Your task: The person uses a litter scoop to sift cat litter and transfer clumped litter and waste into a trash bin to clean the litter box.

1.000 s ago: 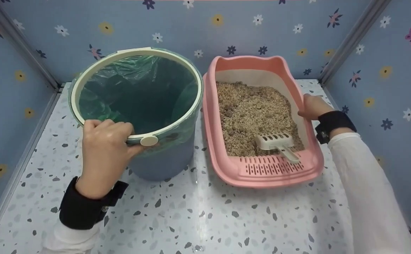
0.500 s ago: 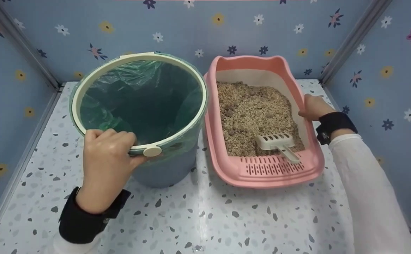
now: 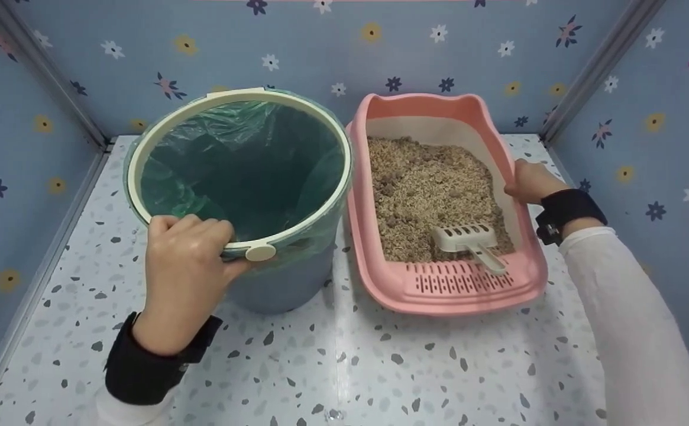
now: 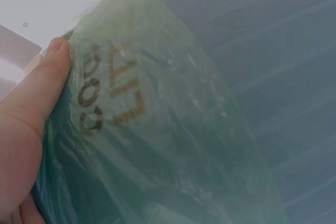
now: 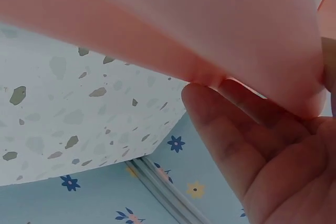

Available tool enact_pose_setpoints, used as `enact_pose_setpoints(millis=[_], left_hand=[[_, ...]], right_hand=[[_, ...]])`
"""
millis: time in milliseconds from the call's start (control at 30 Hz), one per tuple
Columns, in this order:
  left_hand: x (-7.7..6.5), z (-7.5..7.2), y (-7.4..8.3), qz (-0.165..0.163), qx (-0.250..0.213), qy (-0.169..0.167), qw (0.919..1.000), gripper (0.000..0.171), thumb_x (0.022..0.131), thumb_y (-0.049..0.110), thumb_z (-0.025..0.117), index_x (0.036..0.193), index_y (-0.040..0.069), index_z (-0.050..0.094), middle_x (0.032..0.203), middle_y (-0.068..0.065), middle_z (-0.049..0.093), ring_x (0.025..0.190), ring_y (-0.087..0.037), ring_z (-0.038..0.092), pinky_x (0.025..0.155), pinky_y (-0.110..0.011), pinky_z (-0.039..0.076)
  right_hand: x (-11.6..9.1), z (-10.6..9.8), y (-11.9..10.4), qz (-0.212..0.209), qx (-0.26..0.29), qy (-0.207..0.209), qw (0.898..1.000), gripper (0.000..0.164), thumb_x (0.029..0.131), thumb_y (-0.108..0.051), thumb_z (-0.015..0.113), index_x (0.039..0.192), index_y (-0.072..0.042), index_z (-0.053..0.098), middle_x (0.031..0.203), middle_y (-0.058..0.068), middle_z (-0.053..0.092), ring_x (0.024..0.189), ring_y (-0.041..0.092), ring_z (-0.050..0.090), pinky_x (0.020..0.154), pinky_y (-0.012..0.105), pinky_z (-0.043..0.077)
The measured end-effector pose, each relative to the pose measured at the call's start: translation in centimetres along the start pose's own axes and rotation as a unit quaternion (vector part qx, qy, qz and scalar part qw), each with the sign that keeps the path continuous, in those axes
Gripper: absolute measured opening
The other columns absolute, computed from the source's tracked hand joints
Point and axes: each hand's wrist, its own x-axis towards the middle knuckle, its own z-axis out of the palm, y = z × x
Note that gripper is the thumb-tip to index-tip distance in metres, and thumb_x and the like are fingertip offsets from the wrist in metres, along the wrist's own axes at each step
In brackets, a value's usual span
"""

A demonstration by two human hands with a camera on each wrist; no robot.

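Observation:
A blue trash can (image 3: 288,284) with a cream rim stands on the left, lined with a green plastic bag (image 3: 184,165) folded over its edge. My left hand (image 3: 184,278) grips the near rim, fingers over the inside and thumb outside; in the left wrist view the thumb presses the bag (image 4: 157,129) against the can. To the right sits a pink litter box (image 3: 374,260) filled with brown litter (image 3: 427,195). My right hand (image 3: 533,181) holds its right edge, with fingertips under the lip in the right wrist view. A pale slotted litter scoop (image 3: 468,239) lies across the litter and the front grate.
Both containers stand on a white speckled surface (image 3: 344,367), side by side and close together. Blue flowered panels (image 3: 320,71) enclose the back and both sides, joined by grey corner strips (image 3: 598,65).
The trash can's rim has come down and toward me, its base shifting slightly nearer, with my left hand moving along. My right hand keeps its hold on the litter box. The view has turned slightly.

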Motion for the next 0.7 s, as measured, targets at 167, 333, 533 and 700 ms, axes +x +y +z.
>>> enact_pose_setpoints(millis=[167, 333, 533, 700], left_hand=[[-0.1, 0.1, 0.0, -0.001, -0.010, 0.010, 0.9999, 0.059, 0.054, 0.043, 0.086, 0.054, 0.011, 0.037, 0.046, -0.003, 0.037, 0.047, -0.023, 0.037, 0.062, -0.044, 0.031], [-0.1, 0.0, 0.0, 0.000, -0.020, 0.017, 0.9997, 0.059, 0.061, 0.049, 0.079, 0.055, 0.010, 0.035, 0.047, -0.003, 0.035, 0.047, -0.024, 0.037, 0.063, -0.044, 0.031], [-0.1, 0.0, 0.1, -0.002, -0.018, 0.008, 0.9998, 0.060, 0.061, 0.048, 0.081, 0.055, 0.010, 0.035, 0.047, -0.003, 0.036, 0.048, -0.024, 0.039, 0.063, -0.043, 0.031], [0.0, 0.1, 0.2, -0.005, -0.019, 0.009, 0.9998, 0.061, 0.062, 0.048, 0.081, 0.055, 0.011, 0.034, 0.047, -0.003, 0.035, 0.048, -0.024, 0.038, 0.063, -0.044, 0.030]], right_hand=[[-1.1, -1.0, -1.1, -0.009, -0.017, 0.017, 1.000, 0.036, 0.087, -0.019, 0.052, 0.100, 0.015, 0.048, 0.078, 0.024, 0.056, 0.067, 0.035, 0.056, 0.060, 0.047, 0.046], [-2.7, -2.6, -3.9, -0.020, -0.010, 0.071, 0.997, 0.036, 0.085, -0.017, 0.054, 0.101, 0.015, 0.051, 0.075, 0.021, 0.054, 0.064, 0.033, 0.054, 0.057, 0.044, 0.043], [-4.8, -3.6, -7.7, -0.046, -0.019, 0.071, 0.996, 0.035, 0.086, -0.020, 0.056, 0.103, 0.011, 0.053, 0.079, 0.021, 0.056, 0.062, 0.028, 0.053, 0.057, 0.042, 0.044], [-6.1, -2.6, -10.4, -0.083, -0.046, 0.038, 0.995, 0.032, 0.083, -0.022, 0.062, 0.101, 0.004, 0.057, 0.089, 0.021, 0.063, 0.072, 0.031, 0.061, 0.063, 0.048, 0.052]])
